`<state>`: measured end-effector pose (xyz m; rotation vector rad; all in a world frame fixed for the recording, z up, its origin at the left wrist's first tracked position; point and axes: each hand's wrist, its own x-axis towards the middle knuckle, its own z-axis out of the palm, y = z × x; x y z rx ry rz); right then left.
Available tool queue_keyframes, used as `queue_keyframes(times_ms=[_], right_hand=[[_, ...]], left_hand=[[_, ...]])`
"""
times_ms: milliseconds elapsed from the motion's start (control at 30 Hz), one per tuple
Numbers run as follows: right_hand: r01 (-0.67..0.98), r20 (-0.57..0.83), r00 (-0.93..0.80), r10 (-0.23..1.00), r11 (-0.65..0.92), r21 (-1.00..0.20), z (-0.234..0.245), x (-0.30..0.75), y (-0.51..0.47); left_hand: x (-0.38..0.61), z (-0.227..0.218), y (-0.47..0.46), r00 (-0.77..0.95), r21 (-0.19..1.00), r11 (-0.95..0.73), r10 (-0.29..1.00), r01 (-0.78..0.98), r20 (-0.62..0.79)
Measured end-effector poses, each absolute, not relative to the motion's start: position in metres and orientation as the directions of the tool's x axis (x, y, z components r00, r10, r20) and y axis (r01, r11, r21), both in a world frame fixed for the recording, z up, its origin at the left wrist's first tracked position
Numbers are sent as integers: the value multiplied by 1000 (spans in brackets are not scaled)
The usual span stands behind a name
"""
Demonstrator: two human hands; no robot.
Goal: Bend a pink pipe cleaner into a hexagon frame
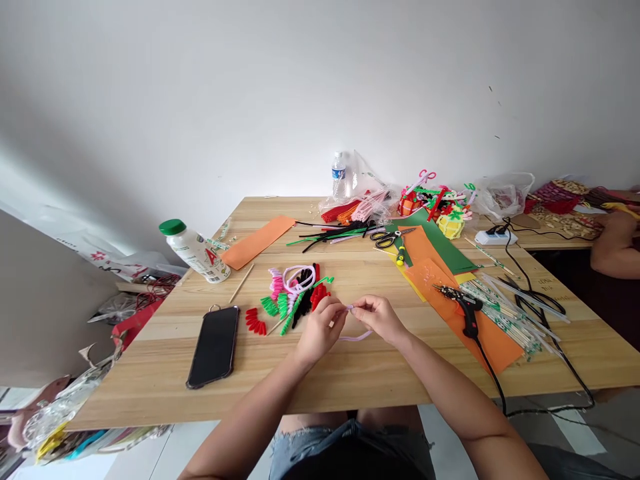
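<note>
Lilac chenille is what both hands are closed on: a lilac pipe cleaner (pixel 356 337) is held just above the table (pixel 350 393), to the right of the phone (pixel 214 345) and near the front edge. One end is pinched by the left hand (pixel 320 328) and met close by from the other side by the right hand (pixel 381 319). Each grip is narrow, thumb and forefinger shut on the stem. The rest of the stem is left to sag in a loose loop onto the wood. The close-set pinch seems chosen so that a short length can be controlled finely.

Just right of the phone, beyond the left hand, a cluster of small folded pieces (pixel 295 297) in pink, green, black and red is laid within easy reach. A row of red pieces (pixel 255 321) lies nearest the phone. Behind the phone, a wooden stick (pixel 241 283), a tilted green-capped bottle (pixel 195 252) and an orange strip (pixel 259 241) are seen.

Well to the right of the phone, a glue gun (pixel 465 308) is rested on orange sheets (pixel 435 273). Its cord is trailed over the front edge beside the right forearm and looks the likeliest thing to be snagged. Farther back and right of the phone, scissors (pixel 390 237) and loose pipe cleaners (pixel 335 233) are scattered. Another person's arm (pixel 615 247) is seen farthest right.
</note>
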<state>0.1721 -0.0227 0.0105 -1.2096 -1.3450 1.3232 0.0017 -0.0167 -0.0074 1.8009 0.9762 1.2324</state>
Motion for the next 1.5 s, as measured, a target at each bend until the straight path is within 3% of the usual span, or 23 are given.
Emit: queue_keyframes(times_ms=[167, 267, 333, 400, 500, 600, 667, 833, 933, 1100, 1200, 1300, 1400, 1500], right_hand=[[-29, -203, -220, 954, -215, -976, 10, 171, -23], [55, -164, -219, 962, -156, -986, 7, 171, -22], [156, -29, -225, 974, 7, -988, 6, 171, -23], [255, 164, -262, 951, 232, -939, 5, 172, -25], [314, 386, -352, 852, 497, -809, 6, 174, -25], [292, 436, -391, 811, 558, -777, 7, 177, -24], [277, 383, -389, 838, 502, -819, 8, 179, -23], [249, 131, -348, 928, 226, -942, 5, 182, -20], [287, 199, -345, 917, 305, -908, 3, 182, -19], [354, 490, -411, 769, 630, -691, 1, 181, -19], [391, 517, -376, 769, 638, -663, -2, 179, -20], [350, 339, -259, 905, 415, -840, -5, 176, -22], [198, 77, -268, 960, 133, -971, -6, 172, -24], [158, 50, -288, 956, 99, -982, -5, 168, -27]], left_hand=[[1, -3, -18, 283, 834, -506, 851, 221, 441], [0, 0, -20, 308, 869, -454, 870, 197, 385], [0, 0, -20, 303, 951, -284, 923, 122, 237], [0, -1, -18, 354, 999, 27, 935, -24, -17], [1, -1, -12, 555, 859, 474, 774, -191, -304], [1, 1, -9, 628, 780, 585, 698, -222, -344], [1, 3, -11, 568, 852, 483, 767, -202, -299], [0, 6, -18, 422, 999, 22, 906, 24, -30], [0, 4, -18, 370, 983, -151, 923, 106, 102], [2, -4, -15, 488, 979, 200, 858, -32, -159], [4, -7, -15, 510, 971, 231, 843, -57, -170], [3, -8, -16, 411, 993, -73, 911, 88, 30], [1, -7, -17, 307, 866, -423, 889, 268, 340], [1, -7, -19, 315, 779, -544, 833, 312, 455]])
